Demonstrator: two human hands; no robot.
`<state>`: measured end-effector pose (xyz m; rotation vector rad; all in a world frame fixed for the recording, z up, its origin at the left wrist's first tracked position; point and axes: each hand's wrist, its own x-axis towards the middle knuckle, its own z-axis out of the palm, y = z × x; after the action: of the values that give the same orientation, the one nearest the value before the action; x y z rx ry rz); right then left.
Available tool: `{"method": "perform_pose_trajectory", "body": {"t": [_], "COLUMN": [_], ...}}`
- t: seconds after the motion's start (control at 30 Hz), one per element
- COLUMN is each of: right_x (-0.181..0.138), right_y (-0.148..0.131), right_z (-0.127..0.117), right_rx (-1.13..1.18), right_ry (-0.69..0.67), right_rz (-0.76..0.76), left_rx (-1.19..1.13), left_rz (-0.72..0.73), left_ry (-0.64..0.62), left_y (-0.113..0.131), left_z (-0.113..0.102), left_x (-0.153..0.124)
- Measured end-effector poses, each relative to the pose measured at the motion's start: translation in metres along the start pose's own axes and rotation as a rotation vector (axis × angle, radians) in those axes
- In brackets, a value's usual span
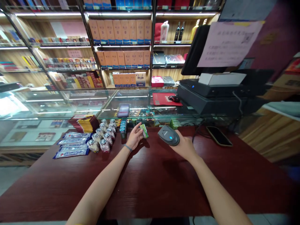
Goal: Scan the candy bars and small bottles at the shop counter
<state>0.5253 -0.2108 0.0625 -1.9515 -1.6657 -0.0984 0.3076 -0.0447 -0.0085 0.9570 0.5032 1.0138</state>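
My right hand (184, 146) is wrapped round the handle of a dark grey barcode scanner (168, 135), which has a blue light lit on top. The scanner's front points left, above the dark red table (150, 181). Between the fingers of my left hand (134, 137) is a small green and white packet (144, 131), held just above the tabletop. Its printing is too small to read. To the left of that hand stand short stacks of small blue-green packs (122, 128). Similar green packs (174, 123) lie behind the scanner.
Left on the table are several small jars (104, 145), long blue-and-white sachets (72, 151) and stacked red and yellow packets (84, 122). A phone (219, 136) lies at right near cables. Behind runs a glass counter (82, 101) with a monitor (195, 50), a mouse (173, 98) and a red mat (161, 99).
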Motion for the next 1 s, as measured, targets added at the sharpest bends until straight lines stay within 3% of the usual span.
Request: {"method": "perform_pose_trajectory", "body": {"t": [0.2,0.43,0.63,0.8,1.0], "right_x": [0.007,0.012,0.013,0.013,0.012], "right_y": [0.018,0.046,0.061,0.063,0.062], "right_z": [-0.015,-0.024,-0.031,-0.033,-0.034], "right_rx": [0.095,0.099,0.149,0.171,0.204], "right_ry": [0.095,0.263,0.340,0.341,0.338], "right_rz": [0.169,0.288,0.309,0.331,0.336], "left_rx": [0.269,0.414,0.647,0.667,0.631], "left_rz": [0.084,0.169,0.399,0.411,0.356], "left_ry": [-0.004,-0.129,-0.088,-0.063,-0.015], "left_y": [-0.009,-0.039,-0.068,-0.088,-0.102], "left_z": [0.027,0.085,0.130,0.147,0.152], "left_x": [0.007,0.019,0.025,0.025,0.029]}}
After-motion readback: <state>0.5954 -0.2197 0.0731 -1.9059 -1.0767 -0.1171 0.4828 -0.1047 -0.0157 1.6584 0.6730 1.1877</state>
